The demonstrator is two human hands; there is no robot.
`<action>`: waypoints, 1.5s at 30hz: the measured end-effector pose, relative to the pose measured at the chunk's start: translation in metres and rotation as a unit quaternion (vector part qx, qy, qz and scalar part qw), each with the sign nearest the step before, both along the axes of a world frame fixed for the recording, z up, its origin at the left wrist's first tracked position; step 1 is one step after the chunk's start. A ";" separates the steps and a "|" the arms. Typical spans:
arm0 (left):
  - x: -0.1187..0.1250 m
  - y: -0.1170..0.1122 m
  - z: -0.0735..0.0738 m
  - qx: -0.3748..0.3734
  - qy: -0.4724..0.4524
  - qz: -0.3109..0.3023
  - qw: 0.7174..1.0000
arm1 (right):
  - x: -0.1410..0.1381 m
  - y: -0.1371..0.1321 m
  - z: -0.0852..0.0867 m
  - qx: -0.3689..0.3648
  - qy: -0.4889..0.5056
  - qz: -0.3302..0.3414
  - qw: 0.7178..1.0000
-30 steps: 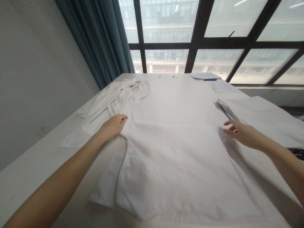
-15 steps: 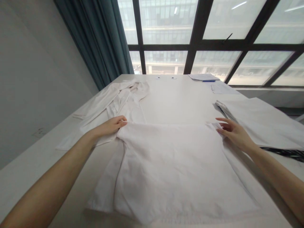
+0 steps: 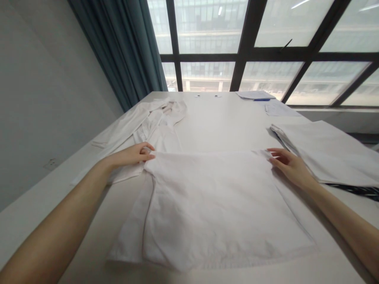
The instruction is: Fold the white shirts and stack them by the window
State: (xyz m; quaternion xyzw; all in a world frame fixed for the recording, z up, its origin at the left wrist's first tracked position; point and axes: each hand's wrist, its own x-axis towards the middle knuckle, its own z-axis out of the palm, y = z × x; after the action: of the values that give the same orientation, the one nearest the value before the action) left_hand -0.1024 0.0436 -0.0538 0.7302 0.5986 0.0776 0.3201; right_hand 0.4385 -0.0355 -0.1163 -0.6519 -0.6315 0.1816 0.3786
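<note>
A white garment [image 3: 213, 205] lies spread on the white table [image 3: 219, 118], folded over along its far edge. My left hand [image 3: 133, 155] pinches the fold's far left corner between thumb and fingers. My right hand [image 3: 288, 165] is at the fold's far right corner, fingers curled onto the cloth there. The rest of the garment, with sleeve and collar [image 3: 154, 120], trails away to the far left of the table.
A stack of folded white cloth [image 3: 328, 152] lies at the right, over something dark and striped [image 3: 364, 190]. Papers [image 3: 254, 94] and a blue pen [image 3: 261, 99] sit at the far edge. Behind are a large window and a teal curtain [image 3: 124, 47].
Both hands drew the folded edge slightly nearer and inward. The right hand moved left onto the fold's corner; the left hand's fingers closed into a pinch on the cloth.
</note>
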 end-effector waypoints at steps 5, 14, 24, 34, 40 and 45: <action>-0.002 -0.006 0.012 -0.038 -0.011 -0.021 0.999 | -0.001 0.001 -0.002 0.011 -0.003 0.009 1.000; -0.004 -0.002 0.000 0.003 0.038 -0.039 0.998 | 0.004 0.000 -0.003 0.005 -0.064 0.005 0.998; 0.089 -0.040 -0.032 0.327 0.052 -0.185 0.925 | -0.064 -0.019 -0.001 0.116 -0.289 0.161 0.937; 0.085 -0.045 -0.056 0.228 0.133 -0.265 0.927 | -0.048 -0.019 -0.017 -0.022 -0.378 0.158 0.912; 0.070 -0.043 -0.044 0.147 0.202 -0.204 0.947 | -0.019 -0.014 -0.020 -0.066 -0.413 0.081 0.905; 0.079 -0.044 -0.037 0.214 0.215 -0.174 0.937 | -0.037 -0.003 -0.009 0.016 -0.435 0.062 0.898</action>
State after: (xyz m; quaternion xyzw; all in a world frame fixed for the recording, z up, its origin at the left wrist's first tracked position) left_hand -0.0234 -0.0004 -0.0912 0.8736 0.4857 -0.0116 0.0282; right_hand 0.4015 -0.0390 -0.1256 -0.6195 -0.7750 -0.1073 0.0646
